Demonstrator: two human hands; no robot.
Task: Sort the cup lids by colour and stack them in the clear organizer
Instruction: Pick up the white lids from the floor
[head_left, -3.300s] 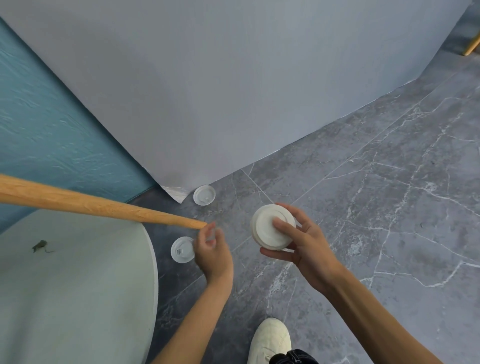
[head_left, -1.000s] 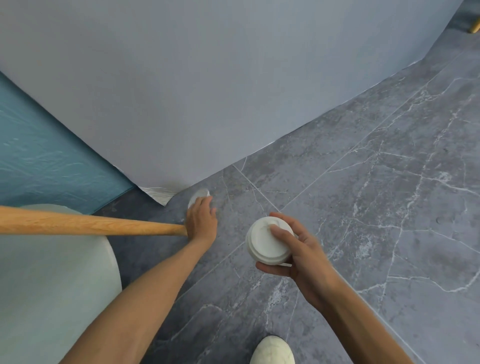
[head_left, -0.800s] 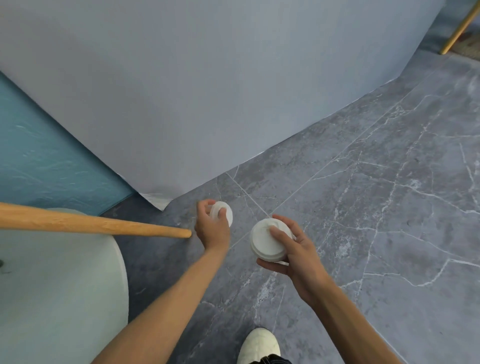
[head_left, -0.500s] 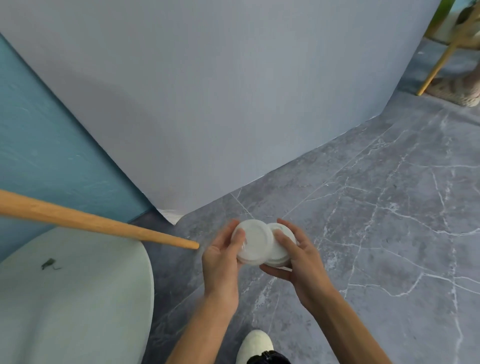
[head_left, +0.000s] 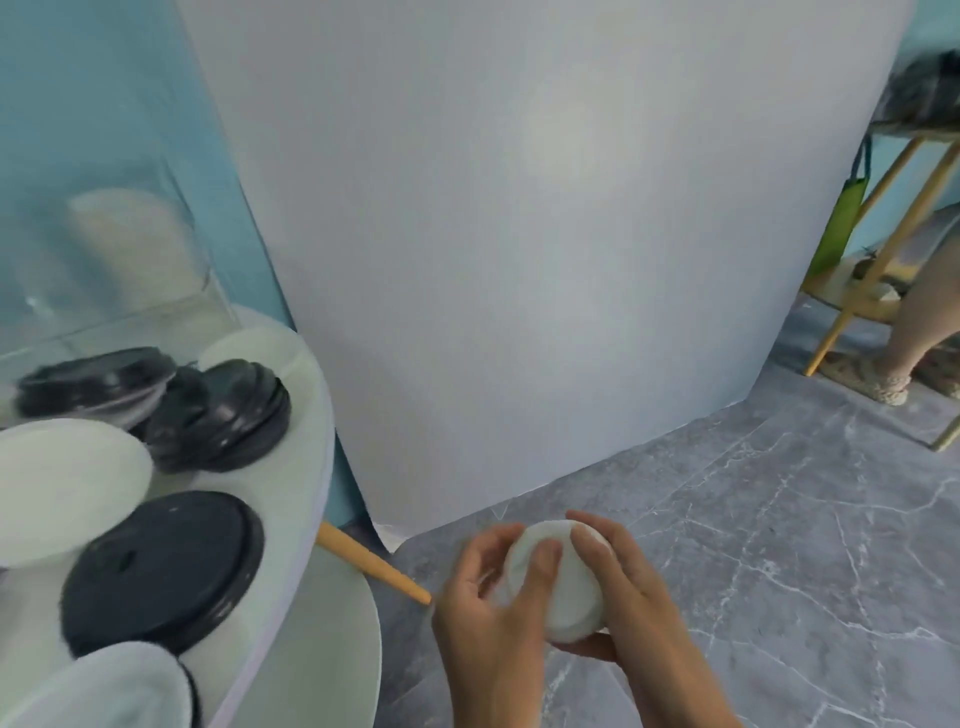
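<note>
Two hands (head_left: 561, 618) hold one white lid stack (head_left: 558, 584).

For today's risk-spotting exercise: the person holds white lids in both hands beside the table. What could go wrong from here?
1. The white lids are held over the floor by both the left hand and right hand; a loose grip could drop some.
2. Black lids lie near the table edge, so a bump might knock them off.
3. The organizer is blurred; its compartments cannot be told apart, so missorting is possible.
</note>
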